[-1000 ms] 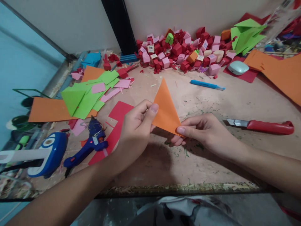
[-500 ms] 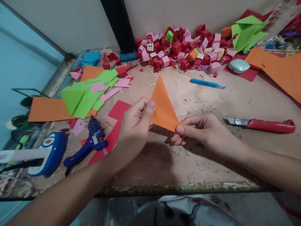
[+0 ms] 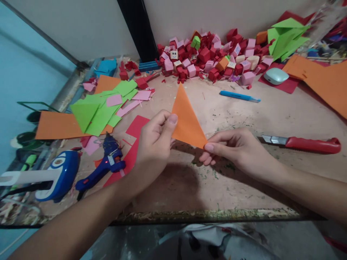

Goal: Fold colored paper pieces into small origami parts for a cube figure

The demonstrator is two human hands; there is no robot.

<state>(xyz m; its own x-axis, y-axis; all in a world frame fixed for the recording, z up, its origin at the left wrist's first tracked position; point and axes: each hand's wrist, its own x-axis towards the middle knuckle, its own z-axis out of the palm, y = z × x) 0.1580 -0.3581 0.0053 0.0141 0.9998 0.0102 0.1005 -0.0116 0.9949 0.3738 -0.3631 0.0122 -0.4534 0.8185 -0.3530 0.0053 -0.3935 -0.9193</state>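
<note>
Above the surface (image 3: 273, 117), with left hand (image 3: 155, 141) and right hand (image 3: 241, 147) both in a narrow grip, holds an orange paper triangle (image 3: 188, 124) by its left side and lower right corner, left of a slim blue tool (image 3: 238, 96).

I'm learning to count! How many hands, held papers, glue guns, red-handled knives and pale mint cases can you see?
Left hand and right hand: 2
Held orange paper: 1
Blue glue gun: 1
Red-handled knife: 1
Pale mint case: 1
Total: 6
</note>
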